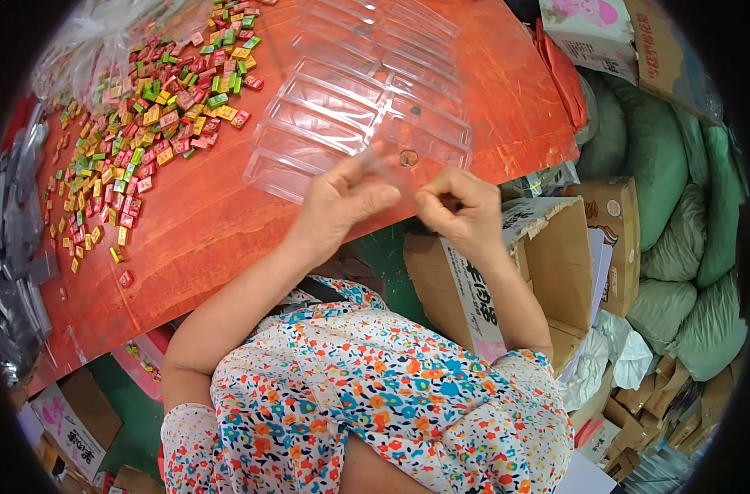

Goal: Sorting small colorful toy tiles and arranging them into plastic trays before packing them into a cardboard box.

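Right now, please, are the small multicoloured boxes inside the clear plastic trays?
No, the small multicoloured boxes lie on the red table, left of the clear plastic trays.

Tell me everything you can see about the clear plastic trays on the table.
The clear plastic trays look thin and shiny, with long, narrow, shallow sections split by glinting ridges. They lie in two side-by-side columns on the table, whose red shows through them. Small colourful pieces sit to their left. The left hand overlaps their near edge; whether it touches is unclear.
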### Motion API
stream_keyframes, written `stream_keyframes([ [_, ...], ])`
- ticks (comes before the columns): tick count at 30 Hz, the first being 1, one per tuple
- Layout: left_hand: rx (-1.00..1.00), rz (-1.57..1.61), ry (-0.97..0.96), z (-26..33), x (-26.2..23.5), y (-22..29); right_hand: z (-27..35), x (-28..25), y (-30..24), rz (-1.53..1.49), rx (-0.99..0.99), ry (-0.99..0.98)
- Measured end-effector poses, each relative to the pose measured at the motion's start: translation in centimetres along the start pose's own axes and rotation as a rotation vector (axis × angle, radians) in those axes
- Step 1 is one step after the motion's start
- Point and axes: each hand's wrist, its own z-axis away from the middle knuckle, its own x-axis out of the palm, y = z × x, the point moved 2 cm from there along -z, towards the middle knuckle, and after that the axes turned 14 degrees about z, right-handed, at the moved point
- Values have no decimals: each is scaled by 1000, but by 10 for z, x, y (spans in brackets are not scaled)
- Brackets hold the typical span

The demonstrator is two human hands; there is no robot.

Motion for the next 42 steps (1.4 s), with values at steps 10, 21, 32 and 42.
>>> stream_keyframes([
  [10,-20,-3,-19,4,-9,12,-6,-8,8,-604,344,101],
  [21,102,92,162,18,-35,41,6,10,35,771,-486,175],
  [32,-103,90,49,25,-4,6,20,27,-29,388,-442,127],
  [42,373,-975,8,45,-24,51,47,-7,3,673,-427,125],
])
